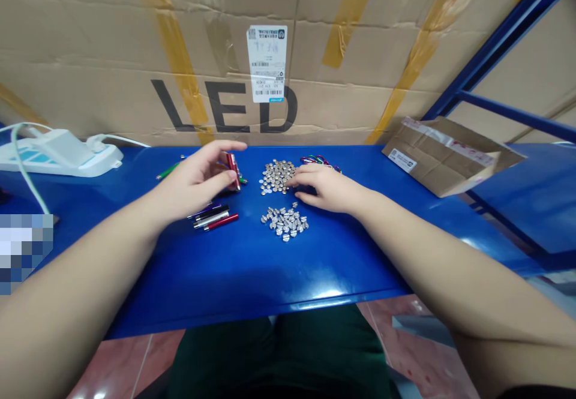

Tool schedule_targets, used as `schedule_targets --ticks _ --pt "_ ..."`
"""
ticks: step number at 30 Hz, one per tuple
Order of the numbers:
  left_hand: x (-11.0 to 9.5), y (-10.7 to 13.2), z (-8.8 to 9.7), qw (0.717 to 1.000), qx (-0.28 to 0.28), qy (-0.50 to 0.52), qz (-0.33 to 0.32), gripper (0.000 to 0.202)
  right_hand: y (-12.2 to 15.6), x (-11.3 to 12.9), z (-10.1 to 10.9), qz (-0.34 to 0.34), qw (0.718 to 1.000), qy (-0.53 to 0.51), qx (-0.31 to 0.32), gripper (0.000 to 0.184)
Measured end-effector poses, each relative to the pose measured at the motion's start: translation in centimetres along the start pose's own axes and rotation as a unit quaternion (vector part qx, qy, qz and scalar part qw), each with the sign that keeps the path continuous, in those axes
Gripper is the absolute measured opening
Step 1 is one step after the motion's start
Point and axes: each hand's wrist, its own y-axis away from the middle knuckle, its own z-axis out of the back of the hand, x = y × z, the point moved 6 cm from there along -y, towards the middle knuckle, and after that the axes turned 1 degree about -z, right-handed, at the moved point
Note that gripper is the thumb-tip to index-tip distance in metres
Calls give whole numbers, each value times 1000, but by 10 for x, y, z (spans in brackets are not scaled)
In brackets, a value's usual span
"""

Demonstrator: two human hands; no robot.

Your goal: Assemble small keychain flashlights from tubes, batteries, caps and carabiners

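My left hand [198, 177] holds a small red tube [233, 171] upright between thumb and fingers, above a bunch of red, black and silver tubes [215, 217] lying on the blue shelf [252, 267]. My right hand [326, 186] rests palm down with its fingertips at the right edge of the far pile of small silver discs [275, 176]. What those fingertips grip, if anything, is too small to make out. A second, smaller pile of silver discs [285, 220] lies just in front of that hand.
Coloured clips [318, 160] lie behind my right hand. A white power strip [58, 153] with a plug and cable sits at the far left. An open cardboard box [450, 153] stands at the right. A large carton marked LED [225, 51] walls off the back.
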Motion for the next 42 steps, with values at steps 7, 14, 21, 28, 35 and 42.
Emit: schedule_targets --ticks 7,14,21,28,35,42 --pt "-7 14 -66 967 148 193 71 41 -8 7 -7 9 1000 27 3 20" --pt "-1 12 -60 979 114 166 36 41 -5 0 -3 -8 999 46 -24 19" --pt "7 10 -54 988 90 123 12 34 -4 -3 -3 -3 1000 9 -13 15" --pt "5 8 -50 995 77 68 -3 29 -5 6 -3 48 999 -22 -5 18" --pt "3 5 -43 999 38 16 -17 40 -3 8 9 26 996 -51 -63 13" --pt "-12 5 -50 997 51 -13 -54 32 -4 33 26 -6 947 -204 -248 4"
